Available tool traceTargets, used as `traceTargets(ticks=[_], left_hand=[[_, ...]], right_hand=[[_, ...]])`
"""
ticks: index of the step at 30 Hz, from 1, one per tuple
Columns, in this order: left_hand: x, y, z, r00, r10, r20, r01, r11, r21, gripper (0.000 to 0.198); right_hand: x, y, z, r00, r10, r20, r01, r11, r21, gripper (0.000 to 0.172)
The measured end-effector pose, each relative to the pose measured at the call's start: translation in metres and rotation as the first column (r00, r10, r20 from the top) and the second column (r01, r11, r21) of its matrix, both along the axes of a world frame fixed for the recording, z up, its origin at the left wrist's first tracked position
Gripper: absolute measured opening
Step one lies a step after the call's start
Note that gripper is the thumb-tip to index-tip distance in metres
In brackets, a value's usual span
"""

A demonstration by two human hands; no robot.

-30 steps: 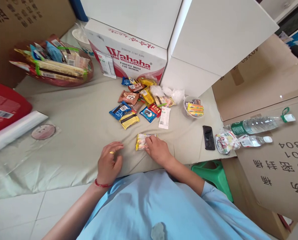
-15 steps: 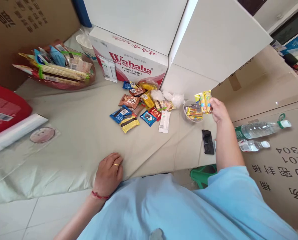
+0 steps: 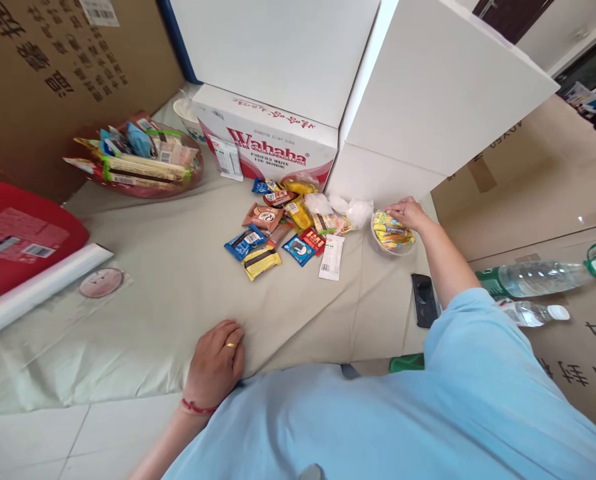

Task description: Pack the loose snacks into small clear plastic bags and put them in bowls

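Snack packets [image 3: 392,233] filled a small clear bowl [image 3: 379,243] on the grey-clothed counter [image 3: 168,280], at about two o'clock from the loose pile of wrapped snacks [image 3: 283,230]. Right hand [image 3: 408,212] rested over the bowl's far rim, fingers curled on the top packet; whether its grip had let go could not be told. Left hand [image 3: 218,363] lay flat and empty at six o'clock. Pressing packets level, it seemed, would keep them from spilling.

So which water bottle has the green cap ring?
The bigger bottle, lying farther from the person. It has a green ring at its white cap and a green label. The smaller bottle just below it has a plain white cap.
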State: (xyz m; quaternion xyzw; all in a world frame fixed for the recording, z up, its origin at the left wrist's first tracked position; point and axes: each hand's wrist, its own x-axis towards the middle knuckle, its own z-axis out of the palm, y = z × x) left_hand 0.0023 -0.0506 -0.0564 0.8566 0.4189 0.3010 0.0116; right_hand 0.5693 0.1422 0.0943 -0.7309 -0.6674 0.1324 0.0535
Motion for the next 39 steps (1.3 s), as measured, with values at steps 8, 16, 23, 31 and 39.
traceTargets(ticks=[8,16,23,31,39], left_hand=[[0.001,0.005,0.013,0.995,0.024,0.100,-0.017,0.998,-0.068,0.025],[-0.033,0.137,0.067,0.935,0.336,0.115,-0.326,0.940,-0.098,0.025],[-0.054,0.292,0.086,0.832,0.514,-0.209,-0.551,0.810,-0.200,0.044],[-0.045,0.273,0.056,0.931,0.345,-0.124,-0.363,0.911,-0.194,0.019],[-0.030,0.172,0.099,0.979,0.132,0.154,-0.116,0.987,-0.114,0.032]], right_hand=[[-0.003,-0.008,-0.014,0.970,0.079,0.231,-0.108,0.987,0.115,0.025],[-0.042,-0.086,-0.002,0.985,-0.171,-0.002,0.129,0.733,0.668,0.041],[-0.101,-0.231,-0.078,0.992,-0.040,-0.124,0.097,0.861,0.500,0.038],[-0.123,-0.297,-0.136,0.962,-0.174,-0.212,0.251,0.870,0.424,0.032],[-0.128,-0.291,-0.139,0.977,-0.171,-0.132,0.211,0.875,0.436,0.028]])
